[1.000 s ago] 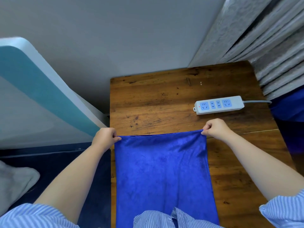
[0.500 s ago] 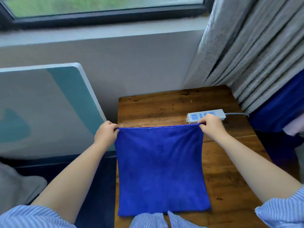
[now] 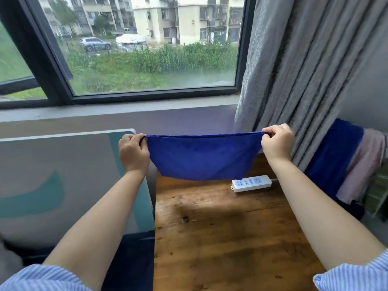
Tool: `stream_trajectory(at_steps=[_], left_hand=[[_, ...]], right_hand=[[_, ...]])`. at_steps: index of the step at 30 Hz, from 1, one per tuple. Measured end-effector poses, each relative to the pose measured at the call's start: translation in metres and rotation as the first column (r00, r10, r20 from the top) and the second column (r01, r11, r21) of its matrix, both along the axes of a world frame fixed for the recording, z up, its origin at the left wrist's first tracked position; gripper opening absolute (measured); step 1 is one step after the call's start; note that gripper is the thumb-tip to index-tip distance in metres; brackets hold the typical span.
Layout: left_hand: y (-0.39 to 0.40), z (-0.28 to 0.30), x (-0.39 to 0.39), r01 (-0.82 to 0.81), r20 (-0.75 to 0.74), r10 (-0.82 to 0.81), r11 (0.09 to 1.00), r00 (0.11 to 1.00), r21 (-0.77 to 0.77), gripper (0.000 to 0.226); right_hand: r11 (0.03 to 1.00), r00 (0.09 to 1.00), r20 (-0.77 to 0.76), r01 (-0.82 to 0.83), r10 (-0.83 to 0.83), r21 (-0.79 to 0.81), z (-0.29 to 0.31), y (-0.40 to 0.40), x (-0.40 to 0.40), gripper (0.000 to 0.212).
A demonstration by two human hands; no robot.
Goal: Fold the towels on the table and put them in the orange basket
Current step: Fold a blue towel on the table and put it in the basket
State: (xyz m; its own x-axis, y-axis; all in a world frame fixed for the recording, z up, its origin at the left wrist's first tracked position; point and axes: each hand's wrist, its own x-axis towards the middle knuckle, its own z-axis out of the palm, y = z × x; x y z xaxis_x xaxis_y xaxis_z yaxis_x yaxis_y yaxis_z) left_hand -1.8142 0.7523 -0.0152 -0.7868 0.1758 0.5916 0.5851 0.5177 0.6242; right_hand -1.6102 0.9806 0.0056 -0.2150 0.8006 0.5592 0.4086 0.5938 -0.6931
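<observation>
Both arms are up: the left hand (image 3: 133,152) pinches one top corner of the blue towel (image 3: 202,157), the right hand (image 3: 276,141) pinches the other, fingers curled tight. The cloth hangs stretched between them, in the air above the far end of the wooden table (image 3: 226,234). A white power strip (image 3: 251,183) lies just under its lower right edge.

head cam: I had one wide view only, from the person's head | faced forward, slightly down, toward the window (image 3: 153,45) | near: both forearms and the wooden table (image 3: 220,238) filled the lower frame | far: buildings outside | no second view shared the scene
</observation>
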Motion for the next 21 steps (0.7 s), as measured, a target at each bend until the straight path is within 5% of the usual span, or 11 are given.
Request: stream_trajectory(at_steps=[3, 7, 13, 21], left_hand=[[-0.009, 0.017, 0.0, 0.06, -0.161, -0.064, 0.998, 0.985, -0.033, 0.018], [-0.014, 0.012, 0.001, 0.125, 0.104, -0.082, 0.839, 0.991, -0.53, 0.025], [-0.01, 0.015, 0.004, 0.051, 0.047, -0.033, 0.875, 0.998, -0.481, 0.024], [0.003, -0.005, -0.001, 0.14, 0.374, 0.051, 0.874, 0.926, -0.465, 0.02]], right_hand=[[0.996, 0.996, -0.083, 0.024, -0.018, 0.082, 0.018, 0.002, 0.009, 0.026], [0.994, 0.928, 0.37, -0.008, 0.048, -0.107, 0.009, 0.008, 0.013, 0.03], [0.999, 0.929, 0.368, -0.033, 0.043, -0.035, 0.007, 0.018, 0.018, 0.029], [0.987, 0.868, 0.477, -0.073, 0.134, -0.145, -0.019, 0.028, -0.001, 0.03]])
